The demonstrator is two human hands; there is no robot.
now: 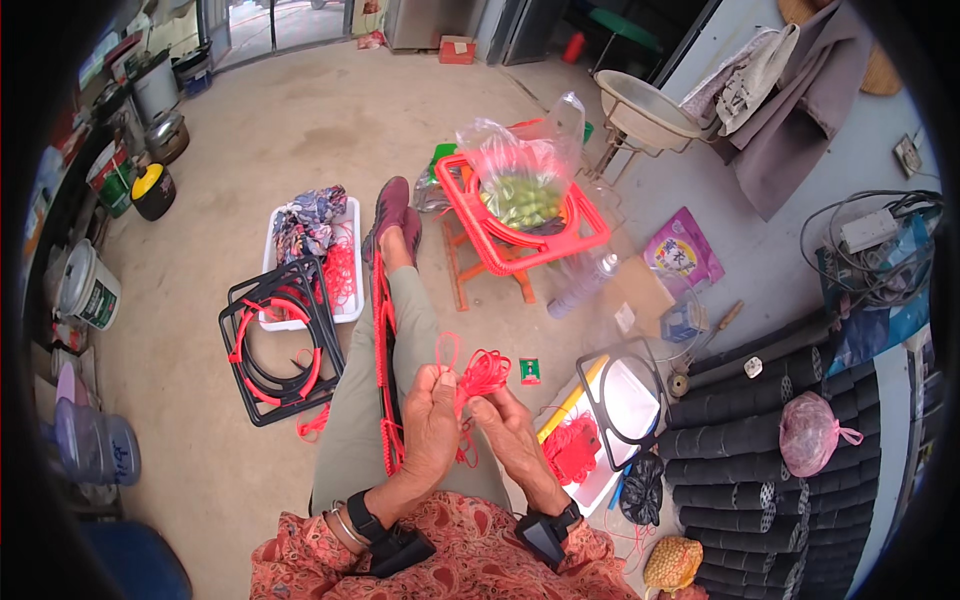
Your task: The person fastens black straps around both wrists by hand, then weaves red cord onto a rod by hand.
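Over my lap, my left hand (430, 428) pinches a strand of red cord that loops up above the fingertips. Beside it, my right hand (515, 430) grips a looped bundle of the same red cord (484, 370) between thumb and fingers. Some cord hangs below the bundle between the two hands. Along my leg stands a narrow frame (382, 320), seen nearly edge-on, with red cord wound on its side; its lower end lies next to my left hand.
On the floor at left, black frames (333, 350) with red rings lean on a white tray (356, 225) holding cloth and red cord. Ahead, a red-corded frame (515, 262) rests on a stool under a bag of green fruit (520, 195). At right are another white tray (632, 390) and stacked black rolls (720, 440).
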